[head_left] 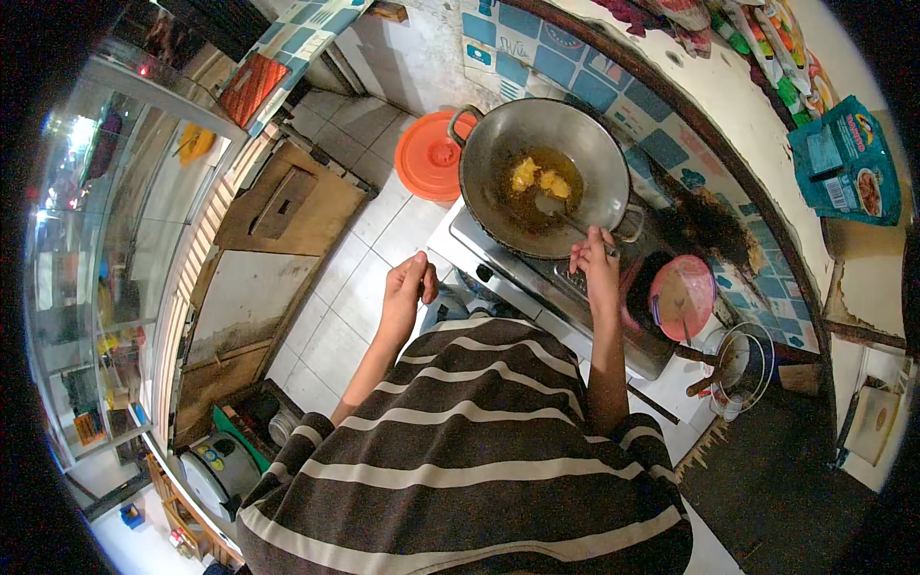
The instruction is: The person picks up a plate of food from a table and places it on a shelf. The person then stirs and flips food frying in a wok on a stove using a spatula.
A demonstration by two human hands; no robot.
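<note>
A large metal wok (599, 144) rests on the stove (517, 271) with brown oil pooled in its bottom. Two yellow-golden fried pieces (524, 174) lie in the oil, close together. My right hand (596, 257) is closed around the handle of a metal spatula (549, 204), whose head dips into the oil beside the pieces. In the air left of the stove is my left hand (410, 282), its fingers curled in and the thumb on top; no object shows in it.
An orange lid or bucket top (427, 158) is left of the wok. Right of the stove are a pink bowl of pale batter (692, 297) with a utensil in it and a wire strainer (738, 359). A teal packet (848, 163) hangs at the right. Wooden cabinets (254, 211) line the left.
</note>
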